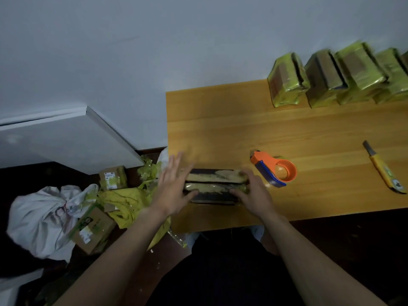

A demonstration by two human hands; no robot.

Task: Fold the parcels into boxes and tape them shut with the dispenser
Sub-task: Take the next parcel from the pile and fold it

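A dark flat box (213,186) with a pale taped seam along its top lies near the front left corner of the wooden table (242,129). My left hand (173,186) is at the box's left end with straight, spread fingers, the thumb against its front edge. On the right end rests my right hand (254,193), fingers curved over the box top. Just right of the box, the orange and blue tape dispenser (273,171) lies on the table, untouched.
Several finished boxes (287,80) wrapped in yellow-green tape stand in a row at the table's back right. A yellow utility knife (384,171) lies at the right. On the floor to the left are cardboard parcels (112,177), crumpled yellow wrapping (125,202) and a white sack (42,217).
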